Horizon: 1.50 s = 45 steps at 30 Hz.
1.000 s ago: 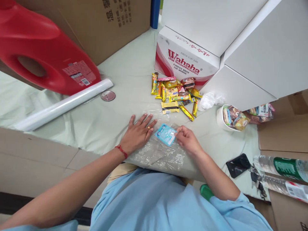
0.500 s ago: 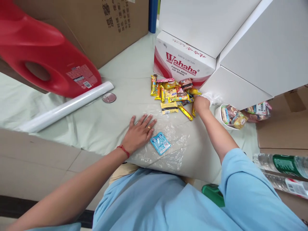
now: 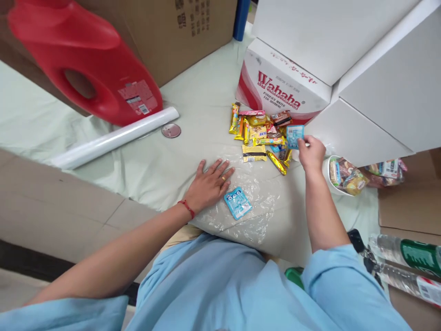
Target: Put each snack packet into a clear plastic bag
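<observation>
One view covers the scene, taken from my head above my blue shirt, which fills the bottom centre. It faces forward and steeply down onto the worktop at close range. My left grip sits near mid-frame, my right grip to the right of it. The brown carton and white-and-red box stand at the far side; floor tiles show at left.

Clear film glossy plastic, crinkled; blue packet atop, shiny; tablecloth matt (creased); jug smooth plastic.
</observation>
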Each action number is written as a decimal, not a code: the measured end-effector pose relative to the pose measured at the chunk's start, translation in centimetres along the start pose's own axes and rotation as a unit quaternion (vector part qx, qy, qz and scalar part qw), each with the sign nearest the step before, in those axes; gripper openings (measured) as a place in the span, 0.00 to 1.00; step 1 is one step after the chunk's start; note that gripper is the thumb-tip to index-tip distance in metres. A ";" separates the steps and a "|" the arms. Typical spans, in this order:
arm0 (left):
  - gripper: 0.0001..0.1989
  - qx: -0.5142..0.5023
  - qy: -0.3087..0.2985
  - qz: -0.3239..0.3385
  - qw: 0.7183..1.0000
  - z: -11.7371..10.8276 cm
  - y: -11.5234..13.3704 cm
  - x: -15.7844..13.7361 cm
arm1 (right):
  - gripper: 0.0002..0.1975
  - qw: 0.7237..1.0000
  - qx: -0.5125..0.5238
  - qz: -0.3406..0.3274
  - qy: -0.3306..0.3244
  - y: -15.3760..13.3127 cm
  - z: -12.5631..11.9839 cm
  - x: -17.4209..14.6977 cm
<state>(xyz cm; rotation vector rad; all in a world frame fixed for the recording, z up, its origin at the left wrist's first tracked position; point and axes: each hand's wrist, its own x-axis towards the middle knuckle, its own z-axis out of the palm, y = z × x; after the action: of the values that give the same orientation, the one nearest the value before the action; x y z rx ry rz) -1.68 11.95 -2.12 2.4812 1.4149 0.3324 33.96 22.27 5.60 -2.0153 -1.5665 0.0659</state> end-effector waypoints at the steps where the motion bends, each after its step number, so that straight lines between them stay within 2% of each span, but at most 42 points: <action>1: 0.27 -0.001 -0.001 0.000 1.000 0.0 0.0 0.0 | 0.17 0.996 0.085 0.020 -0.031 -0.3 -0.5 -1.8; 2: 0.27 -0.002 -0.003 0.001 1.000 0.0 0.0 0.0 | 0.18 0.980 0.172 0.051 -0.081 -0.6 -1.0 -4.0; 3: 0.27 -0.003 -0.004 0.001 1.000 0.0 -0.1 0.0 | 0.19 0.954 0.244 0.076 -0.160 -1.1 -1.2 -6.4; 5: 0.27 -0.002 -0.004 0.003 1.000 0.0 -0.1 0.0 | 0.19 0.890 0.323 0.109 -0.303 -2.1 -1.3 -11.4; 6: 0.27 0.001 -0.003 0.004 1.000 0.0 -0.1 0.0 | 0.20 0.860 0.347 0.115 -0.355 -2.8 -1.0 -13.7; 8: 0.27 0.007 0.001 0.009 1.000 -0.1 -0.2 -0.1 | 0.19 0.823 0.369 0.113 -0.416 -4.1 -0.1 -17.3; 9: 0.27 0.011 0.003 0.012 1.000 -0.1 -0.2 -0.1 | 0.18 0.821 0.361 0.104 -0.430 -4.7 0.4 -18.6; 10: 0.26 0.013 0.005 0.013 1.000 0.0 -0.2 -0.1 | 0.18 0.832 0.337 0.088 -0.432 -5.3 0.9 -19.4; 11: 0.26 0.015 0.007 0.014 1.000 0.0 -0.2 -0.1 | 0.17 0.855 0.296 0.067 -0.420 -5.8 1.3 -20.0; 14: 0.26 0.014 0.012 0.016 1.000 0.1 -0.2 -0.1 | 0.19 0.941 0.116 -0.012 -0.318 -7.2 1.5 -21.0; 16: 0.27 0.009 0.015 0.016 1.000 0.2 -0.2 -0.1 | 0.24 0.960 0.021 -0.070 -0.269 -8.2 1.1 -21.6; 19: 0.27 0.004 0.013 0.014 1.000 0.1 -0.1 -0.1 | 0.32 0.948 -0.052 -0.137 -0.281 -9.6 0.9 -22.6; 21: 0.27 0.005 0.011 0.011 1.000 0.0 -0.1 -0.1 | 0.34 0.940 -0.080 -0.153 -0.295 -10.3 1.0 -23.1; 24: 0.27 0.011 0.009 0.010 1.000 0.0 0.0 -0.1 | 0.31 0.932 -0.107 -0.159 -0.308 -10.5 1.3 -22.7; 29: 0.27 0.020 0.008 0.013 1.000 0.2 -0.2 -0.1 | 0.28 0.915 -0.123 -0.169 -0.344 -9.9 0.9 -20.2; 34: 0.27 0.024 0.012 0.012 1.000 0.2 -0.2 -0.1 | 0.25 0.908 -0.163 -0.151 -0.354 -9.4 0.3 -19.0; 36: 0.27 0.018 0.014 0.011 1.000 0.1 -0.1 -0.1 | 0.26 0.914 -0.161 -0.152 -0.340 -8.9 0.3 -19.0; 38: 0.27 0.010 0.015 0.010 1.000 -0.1 0.0 -0.1 | 0.26 0.917 -0.144 -0.181 -0.326 -8.3 0.6 -19.1; 42: 0.27 0.008 0.012 0.011 1.000 -0.2 0.1 -0.1 | 0.25 0.903 -0.106 -0.259 -0.327 -7.6 1.0 -19.1; 45: 0.27 0.008 0.009 0.010 1.000 -0.1 0.0 -0.1 | 0.26 0.899 -0.104 -0.264 -0.334 -7.5 1.0 -18.9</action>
<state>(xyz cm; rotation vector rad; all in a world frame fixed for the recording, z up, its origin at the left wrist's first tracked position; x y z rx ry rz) -1.73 11.85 -2.01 2.5129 1.4051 0.3516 21.18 6.69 2.50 -1.7243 -2.6091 0.4322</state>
